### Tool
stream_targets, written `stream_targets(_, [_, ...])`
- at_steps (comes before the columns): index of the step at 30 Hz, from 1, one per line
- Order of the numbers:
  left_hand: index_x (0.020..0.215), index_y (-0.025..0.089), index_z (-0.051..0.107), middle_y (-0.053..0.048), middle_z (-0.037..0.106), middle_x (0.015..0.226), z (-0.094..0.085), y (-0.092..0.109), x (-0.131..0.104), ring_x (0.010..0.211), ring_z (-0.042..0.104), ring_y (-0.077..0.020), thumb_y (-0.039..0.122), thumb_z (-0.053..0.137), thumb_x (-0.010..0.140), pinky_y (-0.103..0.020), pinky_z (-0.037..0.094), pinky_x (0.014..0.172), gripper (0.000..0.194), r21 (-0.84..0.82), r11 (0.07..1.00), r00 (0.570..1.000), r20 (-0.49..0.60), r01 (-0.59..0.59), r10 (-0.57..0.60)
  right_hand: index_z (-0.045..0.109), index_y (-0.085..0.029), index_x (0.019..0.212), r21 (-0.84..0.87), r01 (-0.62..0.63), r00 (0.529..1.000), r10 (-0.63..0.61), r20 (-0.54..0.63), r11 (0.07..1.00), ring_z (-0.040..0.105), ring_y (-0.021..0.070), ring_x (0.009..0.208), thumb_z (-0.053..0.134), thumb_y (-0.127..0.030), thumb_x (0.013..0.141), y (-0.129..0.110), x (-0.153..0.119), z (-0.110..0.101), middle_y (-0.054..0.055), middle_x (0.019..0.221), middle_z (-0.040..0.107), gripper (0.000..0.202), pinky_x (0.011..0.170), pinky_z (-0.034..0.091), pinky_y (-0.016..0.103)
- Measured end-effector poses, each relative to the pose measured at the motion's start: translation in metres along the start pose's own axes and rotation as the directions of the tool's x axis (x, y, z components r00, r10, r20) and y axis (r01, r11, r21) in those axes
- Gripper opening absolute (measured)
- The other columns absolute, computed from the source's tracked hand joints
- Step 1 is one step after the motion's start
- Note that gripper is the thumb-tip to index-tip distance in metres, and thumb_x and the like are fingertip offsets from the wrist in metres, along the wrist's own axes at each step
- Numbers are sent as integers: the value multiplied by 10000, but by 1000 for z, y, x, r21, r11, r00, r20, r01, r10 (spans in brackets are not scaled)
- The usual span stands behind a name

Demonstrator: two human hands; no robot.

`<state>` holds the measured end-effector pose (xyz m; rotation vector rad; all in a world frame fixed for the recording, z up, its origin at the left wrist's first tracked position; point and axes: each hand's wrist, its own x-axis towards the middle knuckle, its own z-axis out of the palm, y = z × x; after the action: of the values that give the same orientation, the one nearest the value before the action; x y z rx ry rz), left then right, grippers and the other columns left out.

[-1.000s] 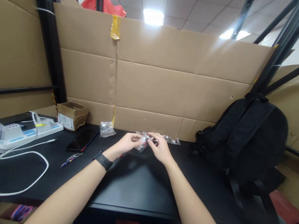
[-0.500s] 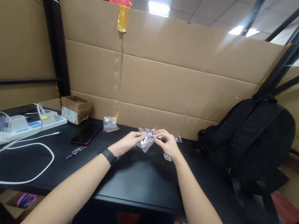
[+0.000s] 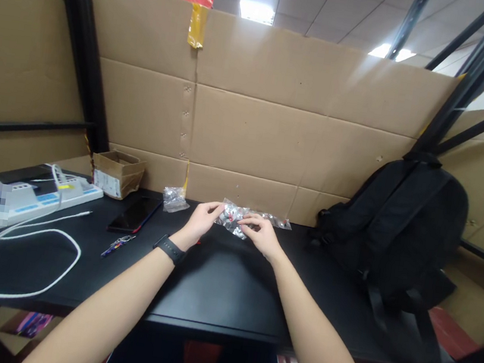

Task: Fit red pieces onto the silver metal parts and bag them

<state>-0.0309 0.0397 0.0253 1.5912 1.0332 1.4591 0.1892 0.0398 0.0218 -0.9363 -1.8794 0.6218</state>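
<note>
A small clear plastic bag (image 3: 231, 217) with silvery and red bits inside is held up between my hands, just above the black table. My left hand (image 3: 200, 224), with a dark watch on its wrist, pinches the bag's left edge. On the bag's right side are the thumb and fingers of my right hand (image 3: 262, 236), closed on the plastic; the fingertips are partly hidden. Another clear bag (image 3: 280, 221) lies behind my right hand, near the cardboard wall. A tiny red piece (image 3: 198, 241) peeks out beneath my left hand.
To the left are crumpled clear plastic (image 3: 175, 200), a small cardboard box (image 3: 117, 173), a dark phone (image 3: 133, 214), a keyring (image 3: 117, 245), a white cable (image 3: 14, 297) and a power strip (image 3: 41, 201). A black backpack (image 3: 402, 228) stands right. Cardboard (image 3: 252, 135) walls the back.
My left hand has moved left and slightly up, and my right hand left a little. The bag appears more spread out between them. The view has shifted slightly.
</note>
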Motion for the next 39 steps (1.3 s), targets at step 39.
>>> stream_targets(39, [1367,277,487,-69,676,1025,-11,-1,3,718,726,-172,497,581,916,-230,513,579,511,-168,971,977,161,169,-142,766,-161,780,437,-273,948,317,-31,857,641,184,713,867,-486,615,5,0,13,53,759,720,378,674,503,301])
